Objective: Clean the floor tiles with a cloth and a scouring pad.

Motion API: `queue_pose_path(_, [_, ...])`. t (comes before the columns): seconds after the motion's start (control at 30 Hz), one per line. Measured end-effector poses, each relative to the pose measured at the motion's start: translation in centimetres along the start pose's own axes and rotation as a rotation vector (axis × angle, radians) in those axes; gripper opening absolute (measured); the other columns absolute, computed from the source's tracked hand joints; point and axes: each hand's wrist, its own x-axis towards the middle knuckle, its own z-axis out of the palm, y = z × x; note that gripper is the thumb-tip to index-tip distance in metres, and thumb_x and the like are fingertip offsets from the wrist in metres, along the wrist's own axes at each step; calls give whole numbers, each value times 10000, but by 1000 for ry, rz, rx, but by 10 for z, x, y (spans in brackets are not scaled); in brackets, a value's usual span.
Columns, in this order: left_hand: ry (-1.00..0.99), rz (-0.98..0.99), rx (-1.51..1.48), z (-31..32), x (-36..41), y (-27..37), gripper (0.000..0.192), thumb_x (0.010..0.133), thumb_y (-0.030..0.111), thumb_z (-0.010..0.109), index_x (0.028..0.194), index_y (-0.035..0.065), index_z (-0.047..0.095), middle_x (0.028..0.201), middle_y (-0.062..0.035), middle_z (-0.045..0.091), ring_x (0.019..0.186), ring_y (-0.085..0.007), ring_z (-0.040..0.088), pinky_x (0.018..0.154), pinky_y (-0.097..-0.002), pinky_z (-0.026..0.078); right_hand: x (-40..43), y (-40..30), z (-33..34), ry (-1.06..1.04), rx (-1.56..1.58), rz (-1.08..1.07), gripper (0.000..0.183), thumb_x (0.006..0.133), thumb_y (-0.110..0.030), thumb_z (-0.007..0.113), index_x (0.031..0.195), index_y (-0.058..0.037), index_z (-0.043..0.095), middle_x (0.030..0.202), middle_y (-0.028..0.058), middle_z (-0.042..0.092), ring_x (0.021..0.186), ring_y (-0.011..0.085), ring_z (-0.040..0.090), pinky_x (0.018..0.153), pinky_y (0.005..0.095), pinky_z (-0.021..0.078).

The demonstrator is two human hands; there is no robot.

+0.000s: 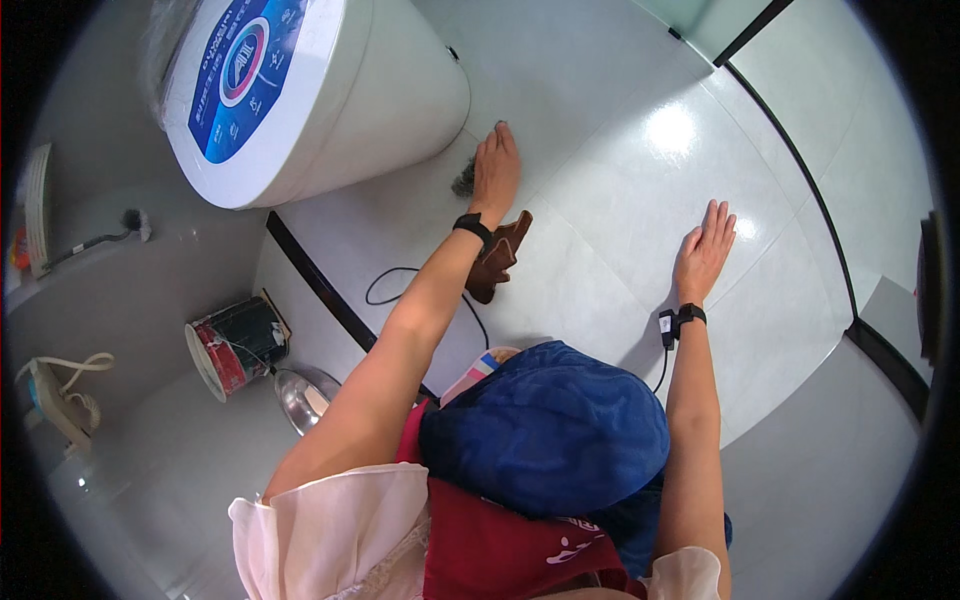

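Note:
My left hand [496, 169] is palm down beside the base of a white toilet [397, 97], its fingers close together. A dark, fuzzy clump [463, 180] sticks out from its side; whether the hand grips it is hidden. Just below the wrist, and partly behind it, lies a crumpled brown thing [501, 259], perhaps a cloth. Over to the right, my right hand [703, 251] is stretched out above the pale tiled floor [592, 247], thumb a little apart and nothing in it. Both wrists wear black bands; a small device [667, 330] with a cable hangs by the right one.
A dark strip [319, 281] crosses the floor at left, and a curved black one [795, 157] runs at right below a glass panel [686, 22]. Beyond the left strip are a worn bucket [240, 349] and a metal bowl [300, 397]. A thin black cable [390, 274] loops near my left forearm.

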Motion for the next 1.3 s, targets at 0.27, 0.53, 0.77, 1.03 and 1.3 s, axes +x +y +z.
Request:
queue_pose_path(0.27, [66,78,10,1,-13,-8,481,998,-7,516,1444,-167,431,1251,-295,623,1105,-411,609,979,-463,509,2,-1,1,-1,3,11,575,1036,-120,439,1610,-148,431,1699,89,361,1578,356,282,1307,513,210])
queue_pose_path(0.53, [-4,137,59,-20,-5,-21,487,1009,-6,499,1463,-160,413,1305,-289,624,1207,-411,599,1045,-461,482,3,-3,-2,9,6,0,576,1038,-127,435,1613,-154,424,1700,85,358,1577,349,285,1310,503,205])
queue_pose_path(0.77, [-64,142,-10,-27,18,-29,472,1024,19,483,1475,-107,424,1334,-301,596,1247,-417,585,1089,-482,462,4,-6,-1,9,23,-1,572,1039,-123,433,1610,-152,430,1695,90,367,1573,361,290,1308,513,201])
queue_pose_path(1.03, [-69,162,26,-24,10,-30,478,1019,9,480,1482,-94,419,1331,-275,602,1178,-407,608,1076,-481,469,0,-4,-2,1,7,-6,577,1038,-113,433,1613,-147,423,1697,91,364,1577,364,283,1308,516,201])
queue_pose_path(1.3, [-40,136,-4,-18,-7,-32,434,1005,1,491,1428,-94,464,1249,-277,633,1168,-415,605,1027,-477,489,1,-6,-3,7,5,1,577,1029,-110,439,1605,-139,433,1693,92,370,1572,361,293,1307,509,212])
